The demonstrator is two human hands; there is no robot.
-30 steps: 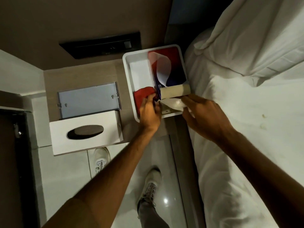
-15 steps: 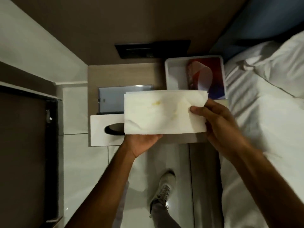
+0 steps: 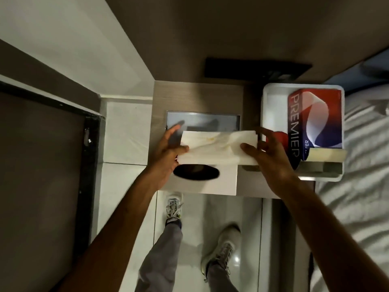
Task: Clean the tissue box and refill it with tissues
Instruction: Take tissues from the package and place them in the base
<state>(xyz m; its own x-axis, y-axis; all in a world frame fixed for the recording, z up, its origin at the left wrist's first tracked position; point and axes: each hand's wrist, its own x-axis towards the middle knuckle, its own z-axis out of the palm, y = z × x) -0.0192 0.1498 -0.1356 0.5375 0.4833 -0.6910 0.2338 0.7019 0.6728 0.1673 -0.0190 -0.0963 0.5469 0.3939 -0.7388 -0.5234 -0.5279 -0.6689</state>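
Observation:
A stack of white tissues point(image 3: 219, 147) is held flat between both hands above the bedside table. My left hand point(image 3: 166, 150) grips its left end and my right hand point(image 3: 267, 157) grips its right end. Under it lies the white tissue box point(image 3: 221, 182) with its dark oval slot point(image 3: 196, 172) facing up. The box's grey metal lid point(image 3: 202, 121) lies just behind. A red and blue PREMIER tissue pack point(image 3: 315, 123) stands in a white tray point(image 3: 271, 91) on the right, with a red cloth point(image 3: 281, 135) partly hidden behind my right hand.
The wooden bedside table point(image 3: 195, 93) stands against a brown wall with a black switch panel point(image 3: 252, 69). A bed with white sheets point(image 3: 362, 165) is on the right. My feet in grey shoes point(image 3: 223, 247) stand on the glossy tiled floor. A dark door frame point(image 3: 88, 165) is at the left.
Both hands took the tissue stack out of the tray and carried it left. It now hangs lower, over the tissue box, tilted flatter than half a second ago.

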